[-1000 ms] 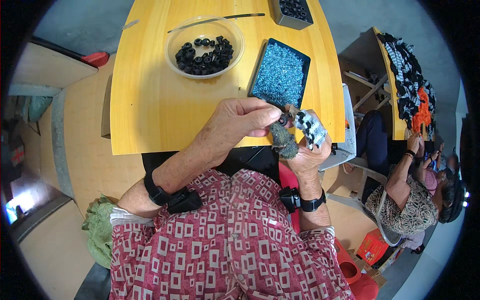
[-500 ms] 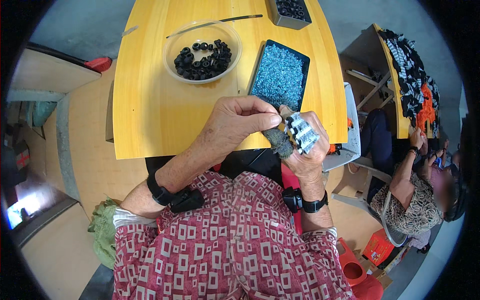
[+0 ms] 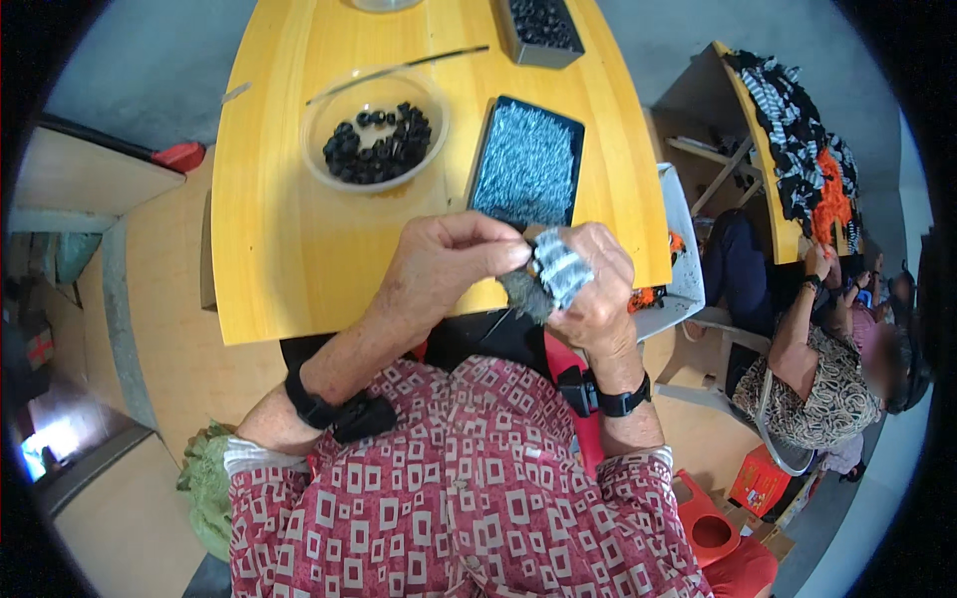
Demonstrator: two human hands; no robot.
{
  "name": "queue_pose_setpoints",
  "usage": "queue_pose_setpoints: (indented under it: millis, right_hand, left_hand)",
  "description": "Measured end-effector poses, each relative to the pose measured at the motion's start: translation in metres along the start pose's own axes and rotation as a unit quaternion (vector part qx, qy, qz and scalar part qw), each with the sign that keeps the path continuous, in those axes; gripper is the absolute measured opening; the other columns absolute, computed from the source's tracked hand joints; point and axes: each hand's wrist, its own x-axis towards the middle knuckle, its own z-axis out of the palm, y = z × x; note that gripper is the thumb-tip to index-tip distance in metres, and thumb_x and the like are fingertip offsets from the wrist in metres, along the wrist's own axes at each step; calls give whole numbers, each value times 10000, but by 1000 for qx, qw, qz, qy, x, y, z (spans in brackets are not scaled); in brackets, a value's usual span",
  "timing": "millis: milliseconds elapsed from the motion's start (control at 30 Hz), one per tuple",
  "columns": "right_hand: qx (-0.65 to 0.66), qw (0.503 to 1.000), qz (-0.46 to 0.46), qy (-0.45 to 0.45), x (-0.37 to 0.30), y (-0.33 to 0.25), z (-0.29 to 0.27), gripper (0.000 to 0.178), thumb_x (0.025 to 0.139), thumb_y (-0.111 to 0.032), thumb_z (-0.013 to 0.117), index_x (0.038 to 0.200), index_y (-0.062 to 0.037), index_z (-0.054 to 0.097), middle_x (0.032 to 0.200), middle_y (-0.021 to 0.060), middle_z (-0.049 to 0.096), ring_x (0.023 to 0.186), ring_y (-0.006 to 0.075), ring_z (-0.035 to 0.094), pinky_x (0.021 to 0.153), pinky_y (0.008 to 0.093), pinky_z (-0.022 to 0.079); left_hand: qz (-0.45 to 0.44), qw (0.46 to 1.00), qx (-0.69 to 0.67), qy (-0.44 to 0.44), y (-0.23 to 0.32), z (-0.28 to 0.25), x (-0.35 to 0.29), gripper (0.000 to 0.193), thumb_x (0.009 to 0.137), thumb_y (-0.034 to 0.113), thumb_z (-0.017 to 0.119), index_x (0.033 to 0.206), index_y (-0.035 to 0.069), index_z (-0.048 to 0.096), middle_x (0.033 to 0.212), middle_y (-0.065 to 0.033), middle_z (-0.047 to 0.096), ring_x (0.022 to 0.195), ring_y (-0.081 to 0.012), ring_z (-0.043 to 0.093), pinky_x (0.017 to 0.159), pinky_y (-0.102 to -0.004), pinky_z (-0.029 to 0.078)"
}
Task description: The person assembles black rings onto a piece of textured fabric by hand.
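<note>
My right hand (image 3: 603,279) holds a small piece of black, white and grey striped knit fabric (image 3: 561,271) at the table's front edge. A dark grey knitted piece (image 3: 526,295) sits against it, between my two hands; exactly how it is attached or worn I cannot tell. My left hand (image 3: 434,264) is closed in a pinch, thumb and forefinger at the left edge of the striped fabric. What lies between those fingertips is too small to make out. Just beyond my hands stands a dark-rimmed tray (image 3: 580,149) heaped with small shiny bluish pieces (image 3: 523,164).
A clear plastic bowl (image 3: 446,135) holds small black ring-like parts (image 3: 377,148), with a thin dark stick (image 3: 419,62) across its far rim. Farther back is a grey bin (image 3: 543,52) of black parts. Right: a white box (image 3: 686,209) and a seated person (image 3: 812,384) at another table.
The view has shifted, so the table and its things sit lower and further left. My hands keep their grip on the striped fabric, which has turned a little.
</note>
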Motion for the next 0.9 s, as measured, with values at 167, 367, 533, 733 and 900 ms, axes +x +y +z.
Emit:
queue_pose_setpoints:
  millis: [167, 367, 533, 733, 900]
  right_hand:
    - [-3, 1000, -5, 11, 7, -7, -9, 245, 553, -118, 719, 736, -6, 600, 785, 119, 618, 637, 254, 584, 540, 345, 442]
    - [-15, 1000, -3, 26, 8, -6, -8, 268, 580, -194, 724, 751, -21, 611, 771, 112, 613, 627, 250, 580, 528, 348, 427]
    - [-17, 1000, 4, 20, 5, -7, -7, 267, 594, -204, 723, 737, -11, 606, 757, 121, 605, 610, 263, 576, 523, 352, 429]
    - [23, 996, 68, 45, -7, -2, -3, 292, 642, -223, 735, 722, 5, 570, 724, 122, 588, 604, 279, 578, 521, 358, 452]
    - [16, 996, 73, 52, -6, -5, -1, 310, 696, -256, 730, 715, 3, 561, 713, 118, 577, 606, 278, 578, 520, 354, 454]
  left_hand:
    - [17, 1000, 7, 0, 7, 3, 1, 162, 810, 137, 677, 923, 21, 671, 854, -27, 654, 770, -80, 574, 730, -239, 461]
    - [-10, 999, -45, 0, 5, 3, 0, 188, 829, 144, 659, 968, 17, 659, 889, -32, 653, 782, -87, 586, 725, -234, 484]
    - [-22, 998, -49, -19, 8, 0, -1, 199, 840, 168, 648, 985, 32, 660, 920, -29, 648, 803, -76, 582, 720, -223, 487]
    - [-55, 995, -79, -5, 11, 6, -4, 203, 857, 176, 620, 1000, 37, 656, 938, -28, 641, 813, -68, 581, 716, -209, 489]
    - [-63, 995, -78, -14, 14, 6, -6, 197, 854, 163, 621, 1001, 36, 654, 938, -30, 640, 824, -74, 583, 719, -213, 490]
